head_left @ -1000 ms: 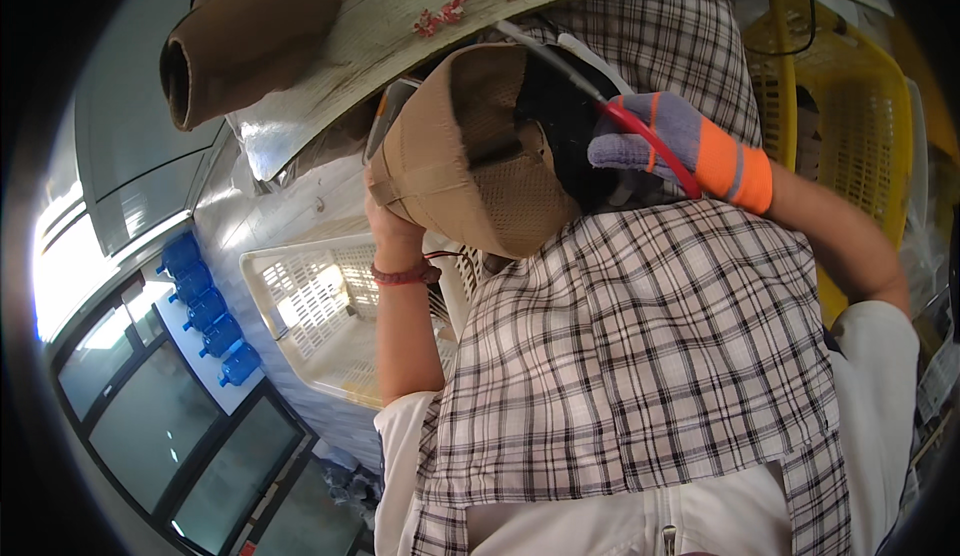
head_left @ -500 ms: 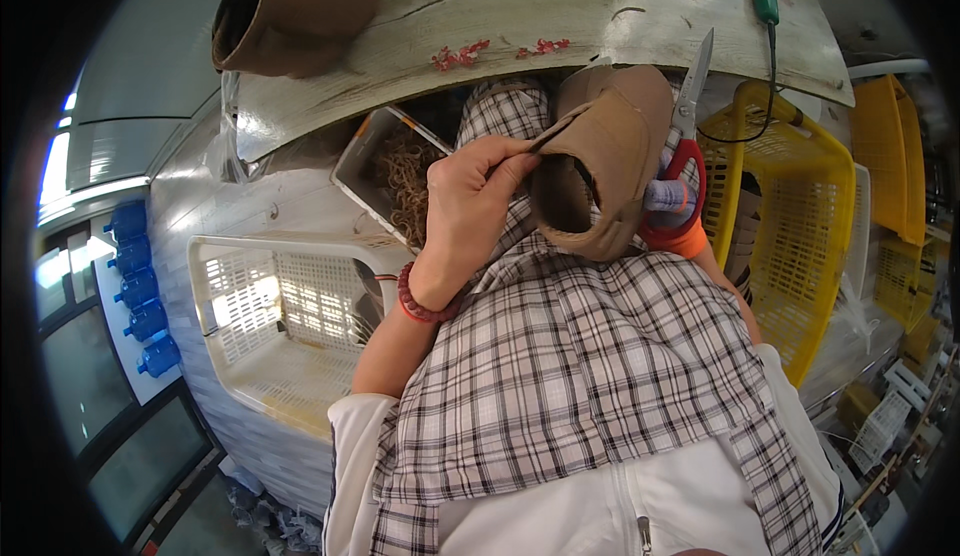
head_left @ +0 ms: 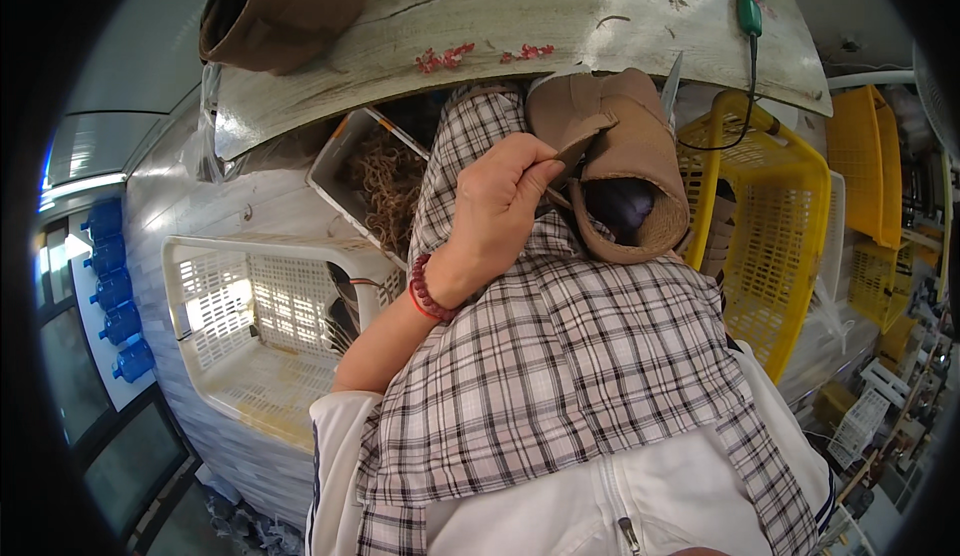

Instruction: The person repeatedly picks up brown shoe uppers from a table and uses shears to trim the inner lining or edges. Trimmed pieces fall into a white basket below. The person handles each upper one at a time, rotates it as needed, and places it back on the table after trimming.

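A tan shoe upper (head_left: 635,121) rests over my lap, its opening toward me and something dark purple inside. My left hand (head_left: 500,201) is closed in a pinch on a tan strip (head_left: 585,138) at the left edge of the opening and holds it raised. Another tan piece (head_left: 553,108) lies against the upper's far left side; I cannot tell if it is joined. From behind the upper's right side sticks a scissors blade (head_left: 672,86). The upper hides the scissors' handles, and my right hand does not show.
On the table (head_left: 500,16) are another brown upper (head_left: 290,11), red scraps (head_left: 445,57) and a green corded tool (head_left: 750,6). A box of brown trimmings (head_left: 385,191) and a white basket (head_left: 290,296) stand left, a yellow basket (head_left: 780,236) right.
The upper has turned so its opening faces me more. My left hand has moved right, lifting the strip. The scissors' red handles and my right hand have passed out of sight behind the upper.
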Available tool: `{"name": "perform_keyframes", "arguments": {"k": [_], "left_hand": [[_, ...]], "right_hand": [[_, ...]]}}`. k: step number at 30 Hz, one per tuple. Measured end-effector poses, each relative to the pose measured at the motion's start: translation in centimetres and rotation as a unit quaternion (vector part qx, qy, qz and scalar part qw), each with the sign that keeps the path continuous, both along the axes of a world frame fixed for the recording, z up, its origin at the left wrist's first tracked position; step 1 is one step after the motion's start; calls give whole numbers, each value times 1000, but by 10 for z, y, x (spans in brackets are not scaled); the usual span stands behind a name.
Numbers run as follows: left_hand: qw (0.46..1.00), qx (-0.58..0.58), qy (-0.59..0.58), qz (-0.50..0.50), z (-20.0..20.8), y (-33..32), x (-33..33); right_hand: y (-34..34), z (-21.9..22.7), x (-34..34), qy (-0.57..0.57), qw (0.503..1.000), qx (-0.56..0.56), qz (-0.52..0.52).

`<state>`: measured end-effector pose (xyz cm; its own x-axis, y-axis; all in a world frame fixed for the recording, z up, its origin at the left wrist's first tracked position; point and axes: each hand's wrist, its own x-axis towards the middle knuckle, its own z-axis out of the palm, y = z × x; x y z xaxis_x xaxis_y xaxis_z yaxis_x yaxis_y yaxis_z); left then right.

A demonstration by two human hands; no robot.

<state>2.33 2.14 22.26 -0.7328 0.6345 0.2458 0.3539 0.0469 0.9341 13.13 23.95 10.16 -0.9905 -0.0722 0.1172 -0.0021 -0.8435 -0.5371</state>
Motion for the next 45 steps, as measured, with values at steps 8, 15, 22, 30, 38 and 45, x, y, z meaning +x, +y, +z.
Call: {"name": "perform_keyframes", "arguments": {"k": [8,15,22,30,38,45], "left_hand": [[996,-7,-86,-8,-2,9,16],[995,35,-90,-32,-8,21,19],[995,39,-69,-54,-3,34,18],[991,-98,90,-29,23,38,10],[979,55,-187,-64,-31,81,1],[981,54,-161,-89,-46,104,36]], "right_hand": [[7,4,13,-37,990,113,-74],[19,9,25,-62,937,308,-156],[14,-14,44,-54,836,527,-145],[3,-47,33,-131,824,504,-225],[47,-42,16,-188,783,446,-390],[120,-15,114,-295,657,586,-370]]}}
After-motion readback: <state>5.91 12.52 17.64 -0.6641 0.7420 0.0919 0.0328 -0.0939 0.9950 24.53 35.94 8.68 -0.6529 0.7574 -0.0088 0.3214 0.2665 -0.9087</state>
